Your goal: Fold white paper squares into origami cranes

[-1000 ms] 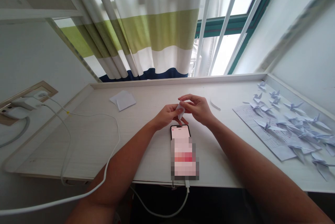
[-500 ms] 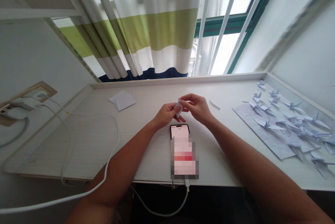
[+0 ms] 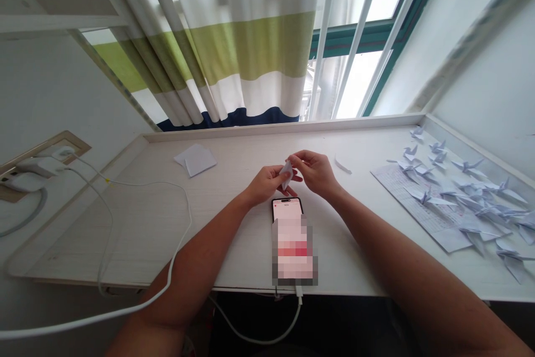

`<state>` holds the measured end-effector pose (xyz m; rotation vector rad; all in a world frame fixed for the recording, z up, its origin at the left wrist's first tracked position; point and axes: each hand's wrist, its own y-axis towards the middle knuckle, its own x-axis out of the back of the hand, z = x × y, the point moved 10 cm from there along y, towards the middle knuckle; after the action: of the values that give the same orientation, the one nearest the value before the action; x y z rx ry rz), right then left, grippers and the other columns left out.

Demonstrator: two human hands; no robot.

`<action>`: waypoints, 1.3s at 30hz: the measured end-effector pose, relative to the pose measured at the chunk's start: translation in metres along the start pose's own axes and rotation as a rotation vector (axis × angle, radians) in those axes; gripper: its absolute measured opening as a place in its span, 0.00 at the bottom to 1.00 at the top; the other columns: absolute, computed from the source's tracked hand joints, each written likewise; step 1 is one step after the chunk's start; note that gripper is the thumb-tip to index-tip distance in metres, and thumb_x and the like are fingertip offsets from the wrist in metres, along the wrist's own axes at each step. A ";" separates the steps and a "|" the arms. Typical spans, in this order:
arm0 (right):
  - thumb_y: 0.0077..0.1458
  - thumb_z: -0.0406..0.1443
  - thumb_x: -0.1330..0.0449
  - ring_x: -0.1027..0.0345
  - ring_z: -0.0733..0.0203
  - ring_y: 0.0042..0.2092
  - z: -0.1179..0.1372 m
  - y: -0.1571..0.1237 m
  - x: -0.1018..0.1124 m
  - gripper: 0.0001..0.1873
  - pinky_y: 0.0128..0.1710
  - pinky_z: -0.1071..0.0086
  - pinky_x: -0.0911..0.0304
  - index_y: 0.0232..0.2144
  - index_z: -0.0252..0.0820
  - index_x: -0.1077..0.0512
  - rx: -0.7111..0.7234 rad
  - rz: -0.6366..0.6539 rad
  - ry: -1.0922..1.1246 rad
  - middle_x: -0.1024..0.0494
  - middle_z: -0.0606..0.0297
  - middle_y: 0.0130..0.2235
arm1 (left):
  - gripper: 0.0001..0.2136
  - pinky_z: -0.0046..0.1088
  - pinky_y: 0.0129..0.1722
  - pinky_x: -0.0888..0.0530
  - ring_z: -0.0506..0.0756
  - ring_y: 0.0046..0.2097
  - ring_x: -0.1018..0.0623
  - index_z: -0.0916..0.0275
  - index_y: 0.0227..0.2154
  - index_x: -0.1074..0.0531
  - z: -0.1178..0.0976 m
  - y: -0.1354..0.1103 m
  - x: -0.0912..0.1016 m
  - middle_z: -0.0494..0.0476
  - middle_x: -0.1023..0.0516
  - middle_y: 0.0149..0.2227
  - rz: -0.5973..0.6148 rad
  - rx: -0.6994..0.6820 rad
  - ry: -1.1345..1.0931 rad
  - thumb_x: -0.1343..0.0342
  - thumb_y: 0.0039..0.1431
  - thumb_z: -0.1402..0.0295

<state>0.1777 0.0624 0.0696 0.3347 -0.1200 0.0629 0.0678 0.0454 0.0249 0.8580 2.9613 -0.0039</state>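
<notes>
1. Paper (image 3: 286,175): sm., white, folded to approx. kite shape; exact folds too sm. to tell.
2. Pose: long axis approx. vert., pointed end up, slight lean to R at top.
3. Loc.: btwn L hand (image 3: 267,183) & R hand (image 3: 316,170), over ctr. of desk (image 3: 251,148).
4. Hold: L thumb on its near face, R fingertips at top tip.

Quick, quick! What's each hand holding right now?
Left hand: closed, holding the folded paper.
Right hand: at the paper's top tip; whether it's pinching can't be told.
</notes>
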 end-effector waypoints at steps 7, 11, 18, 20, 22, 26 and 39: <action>0.55 0.49 0.34 0.25 0.58 0.36 0.007 0.000 -0.001 0.16 0.40 0.61 0.26 0.32 0.41 0.21 0.045 0.054 0.069 0.19 0.61 0.34 | 0.24 0.33 0.34 0.21 0.58 0.34 0.15 0.70 0.47 0.26 -0.003 -0.002 -0.003 0.74 0.19 0.48 0.036 -0.001 -0.010 0.41 0.62 0.51; 0.51 0.48 0.31 0.26 0.58 0.36 0.005 -0.001 -0.002 0.16 0.36 0.62 0.27 0.33 0.42 0.21 0.010 0.075 0.076 0.19 0.61 0.35 | 0.24 0.34 0.37 0.21 0.58 0.36 0.16 0.70 0.46 0.25 -0.006 -0.004 -0.006 0.73 0.20 0.48 0.087 -0.005 -0.014 0.41 0.62 0.51; 0.50 0.48 0.30 0.31 0.62 0.29 -0.002 0.001 -0.005 0.16 0.30 0.65 0.32 0.31 0.40 0.20 -0.035 0.116 0.147 0.20 0.62 0.31 | 0.21 0.36 0.38 0.21 0.57 0.34 0.16 0.70 0.44 0.25 -0.007 -0.006 -0.009 0.73 0.19 0.46 0.100 0.030 -0.040 0.37 0.60 0.56; 0.50 0.48 0.30 0.31 0.62 0.29 -0.005 0.002 -0.005 0.16 0.29 0.66 0.33 0.31 0.40 0.20 -0.057 0.106 0.186 0.20 0.62 0.30 | 0.21 0.36 0.39 0.21 0.57 0.36 0.16 0.70 0.46 0.27 -0.008 -0.006 -0.011 0.73 0.20 0.49 0.112 0.019 -0.059 0.35 0.58 0.58; 0.50 0.47 0.29 0.30 0.62 0.30 -0.007 0.002 -0.004 0.16 0.30 0.67 0.33 0.31 0.40 0.20 -0.076 0.089 0.219 0.20 0.62 0.30 | 0.22 0.34 0.38 0.22 0.57 0.36 0.16 0.69 0.49 0.28 -0.008 -0.005 -0.011 0.73 0.20 0.50 0.113 0.010 -0.076 0.33 0.57 0.60; 0.53 0.47 0.32 0.27 0.61 0.35 -0.010 0.001 -0.010 0.16 0.37 0.66 0.30 0.32 0.39 0.21 -0.128 0.137 0.288 0.19 0.60 0.34 | 0.26 0.28 0.31 0.27 0.53 0.30 0.18 0.69 0.53 0.31 -0.005 -0.002 -0.005 0.71 0.18 0.44 0.076 0.002 -0.068 0.33 0.56 0.61; 0.49 0.46 0.29 0.23 0.54 0.41 -0.015 -0.009 -0.031 0.17 0.42 0.60 0.27 0.33 0.38 0.19 -0.184 0.313 0.290 0.18 0.54 0.43 | 0.20 0.28 0.32 0.26 0.54 0.29 0.19 0.70 0.39 0.26 -0.005 -0.002 -0.003 0.59 0.19 0.26 0.046 0.015 -0.098 0.31 0.53 0.58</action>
<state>0.1497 0.0574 0.0491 0.1179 0.1100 0.4067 0.0694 0.0420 0.0298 0.9004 2.8532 -0.0642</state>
